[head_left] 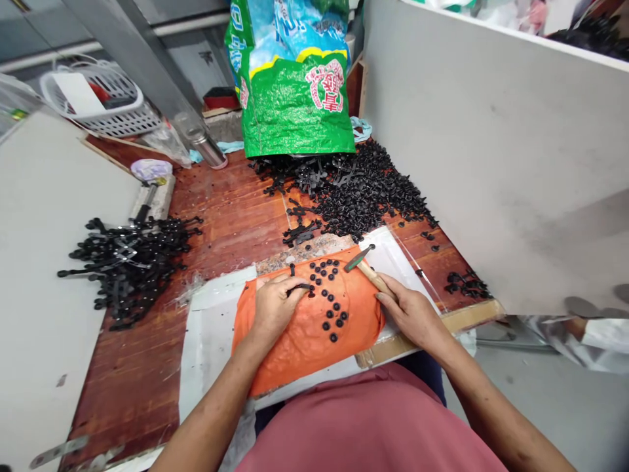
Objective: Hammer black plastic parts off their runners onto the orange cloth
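Note:
My right hand [405,305] is wrapped round the wooden handle of a small hammer [361,261], whose dark head is raised over the right part of an orange cloth [275,347]. Between the fingertips of my left hand [278,305] is a thin black plastic strip [301,286], its end near the cloth's middle. Another small black piece [292,269] stands just beyond that hand. Several round black caps [337,306] lie scattered on the cloth. Under the cloth a speckled stone slab [314,249] shows at the far edge.
A large pile of small black parts [363,190] spreads below a green and blue sack [295,111]. Long black pieces [137,255] are heaped at left, beside a tool. A metal flask [209,147] and white basket [103,105] stand behind. A grey panel [491,151] walls the right side.

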`<state>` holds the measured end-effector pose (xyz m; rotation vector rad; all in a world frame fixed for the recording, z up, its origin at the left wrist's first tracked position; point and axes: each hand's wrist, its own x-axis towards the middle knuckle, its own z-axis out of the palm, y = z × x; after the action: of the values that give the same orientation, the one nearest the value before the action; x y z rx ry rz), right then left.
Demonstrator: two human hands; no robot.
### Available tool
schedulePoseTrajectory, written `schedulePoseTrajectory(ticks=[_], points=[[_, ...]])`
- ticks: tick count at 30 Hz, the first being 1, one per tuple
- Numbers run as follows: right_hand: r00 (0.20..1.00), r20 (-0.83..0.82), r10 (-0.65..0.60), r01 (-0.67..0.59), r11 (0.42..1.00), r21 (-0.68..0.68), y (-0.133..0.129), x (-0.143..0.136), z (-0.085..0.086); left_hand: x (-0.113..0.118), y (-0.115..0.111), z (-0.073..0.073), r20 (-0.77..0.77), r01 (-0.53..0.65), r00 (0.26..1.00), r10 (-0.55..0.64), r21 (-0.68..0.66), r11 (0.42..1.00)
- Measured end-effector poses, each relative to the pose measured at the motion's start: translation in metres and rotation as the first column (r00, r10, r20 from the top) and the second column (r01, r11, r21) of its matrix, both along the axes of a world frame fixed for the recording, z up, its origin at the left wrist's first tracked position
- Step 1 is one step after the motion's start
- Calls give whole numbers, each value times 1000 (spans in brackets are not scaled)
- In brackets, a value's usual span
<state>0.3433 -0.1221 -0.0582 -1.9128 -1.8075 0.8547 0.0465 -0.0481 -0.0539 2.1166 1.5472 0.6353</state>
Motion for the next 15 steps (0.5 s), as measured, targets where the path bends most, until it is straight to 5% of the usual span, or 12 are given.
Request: schedulePoseTrajectory(ticks=[6,15], points=[[1000,1,16,-16,999,34,-1,0,-1,-12,-9,6,-98,-21,995,36,151,988],[1000,-11,12,-12,999,34,-1,0,-1,-1,-28,5,-359,183,929,-88,240,953]])
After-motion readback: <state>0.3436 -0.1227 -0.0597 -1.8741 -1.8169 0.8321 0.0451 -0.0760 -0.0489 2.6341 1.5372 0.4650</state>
